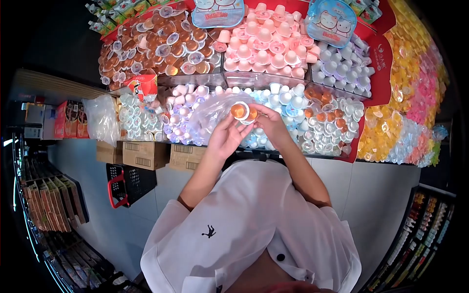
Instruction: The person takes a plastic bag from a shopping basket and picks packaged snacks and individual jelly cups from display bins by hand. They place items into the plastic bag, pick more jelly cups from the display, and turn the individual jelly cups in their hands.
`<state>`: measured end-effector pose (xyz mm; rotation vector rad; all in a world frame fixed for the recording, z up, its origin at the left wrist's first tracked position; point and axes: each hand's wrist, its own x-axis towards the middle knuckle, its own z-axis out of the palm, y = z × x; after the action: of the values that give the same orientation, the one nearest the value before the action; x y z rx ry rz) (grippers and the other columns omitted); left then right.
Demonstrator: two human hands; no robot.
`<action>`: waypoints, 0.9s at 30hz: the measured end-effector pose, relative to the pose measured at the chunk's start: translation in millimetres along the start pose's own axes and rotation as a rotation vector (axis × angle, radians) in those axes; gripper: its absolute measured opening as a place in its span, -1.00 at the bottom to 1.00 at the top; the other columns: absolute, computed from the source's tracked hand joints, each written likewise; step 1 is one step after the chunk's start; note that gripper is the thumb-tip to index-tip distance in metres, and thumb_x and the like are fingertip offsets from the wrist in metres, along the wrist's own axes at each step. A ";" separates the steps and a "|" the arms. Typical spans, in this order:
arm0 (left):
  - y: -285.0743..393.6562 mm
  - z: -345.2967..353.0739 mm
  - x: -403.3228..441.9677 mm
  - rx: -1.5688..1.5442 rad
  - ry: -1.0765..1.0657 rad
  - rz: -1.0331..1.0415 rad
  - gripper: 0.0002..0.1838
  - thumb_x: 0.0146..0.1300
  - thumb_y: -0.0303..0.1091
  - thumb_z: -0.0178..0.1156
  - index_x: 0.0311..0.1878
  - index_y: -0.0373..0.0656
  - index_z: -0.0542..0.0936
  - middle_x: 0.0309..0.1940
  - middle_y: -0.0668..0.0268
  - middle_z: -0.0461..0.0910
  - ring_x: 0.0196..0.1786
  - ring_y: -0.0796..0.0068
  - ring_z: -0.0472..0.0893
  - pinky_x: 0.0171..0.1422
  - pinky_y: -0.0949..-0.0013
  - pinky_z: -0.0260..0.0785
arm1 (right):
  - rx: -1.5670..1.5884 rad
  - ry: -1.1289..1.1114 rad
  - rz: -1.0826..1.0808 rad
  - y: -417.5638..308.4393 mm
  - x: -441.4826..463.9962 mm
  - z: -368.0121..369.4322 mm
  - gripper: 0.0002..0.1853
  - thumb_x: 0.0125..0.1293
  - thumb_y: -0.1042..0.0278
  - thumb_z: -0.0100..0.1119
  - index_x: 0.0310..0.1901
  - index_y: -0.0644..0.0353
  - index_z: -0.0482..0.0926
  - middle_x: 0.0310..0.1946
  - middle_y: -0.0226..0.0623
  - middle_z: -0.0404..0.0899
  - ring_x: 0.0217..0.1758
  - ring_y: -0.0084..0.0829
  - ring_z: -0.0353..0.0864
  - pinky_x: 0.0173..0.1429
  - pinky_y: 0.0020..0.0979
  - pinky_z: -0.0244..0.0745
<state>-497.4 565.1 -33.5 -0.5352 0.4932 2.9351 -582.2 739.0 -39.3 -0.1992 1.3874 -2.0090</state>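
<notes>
Amber round plastic jelly cups (238,112), two, held above near-row centre. Left hand (225,138), palm up, pinches left one; right hand (274,128) pinches right one. Loose fingertip grip could drop either among pale-blue plastic cups (286,98), too many to count. One clear plastic bag (204,117).

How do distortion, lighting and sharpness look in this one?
Head view: lower-left racks bow with wide-angle distortion, frame corners black; head view: white shirt bright, those racks dim; head view: left hand, right hand and orange cups reasonably sharp.
</notes>
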 end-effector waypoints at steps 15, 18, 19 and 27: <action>14.2 -11.5 -3.8 -0.076 0.078 -0.024 -0.55 0.65 -0.26 0.07 0.47 -0.21 0.34 0.42 0.04 0.44 0.45 0.01 0.50 0.54 0.04 0.46 | -0.084 0.096 -0.053 3.2 2.4 20.5 -0.56 0.48 0.32 0.36 0.29 0.26 0.51 0.06 -0.39 0.67 -0.01 -0.63 0.60 0.04 -0.54 0.51; 20.1 -4.6 -5.7 -0.043 0.085 -0.014 -0.54 0.65 -0.28 0.06 0.47 -0.29 0.32 0.41 -0.04 0.44 0.44 -0.09 0.51 0.52 0.06 0.51 | -0.023 0.130 -0.043 1.7 2.2 20.6 -0.56 0.49 0.32 0.34 0.30 0.27 0.51 0.06 -0.37 0.68 -0.03 -0.61 0.62 0.02 -0.53 0.52; 22.0 -3.2 -6.2 -0.040 0.091 -0.024 -0.53 0.65 -0.29 0.06 0.47 -0.31 0.31 0.41 -0.06 0.43 0.44 -0.12 0.51 0.52 0.07 0.52 | 0.019 0.133 -0.028 1.8 2.1 20.8 -0.56 0.49 0.34 0.33 0.30 0.28 0.51 0.06 -0.36 0.67 -0.04 -0.59 0.62 0.01 -0.51 0.52; 25.8 0.0 -7.3 -0.062 0.048 -0.057 -0.54 0.64 -0.32 0.06 0.45 -0.36 0.31 0.39 -0.12 0.47 0.43 -0.08 0.54 0.46 0.20 0.60 | 0.091 0.210 0.028 -2.0 -0.2 19.0 -0.57 0.51 0.32 0.29 0.32 0.25 0.51 0.07 -0.40 0.68 -0.07 -0.61 0.63 -0.01 -0.49 0.53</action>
<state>-495.0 540.3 -23.3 -0.6173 0.3868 2.8973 -573.9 724.9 -29.6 0.0741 1.4127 -2.1124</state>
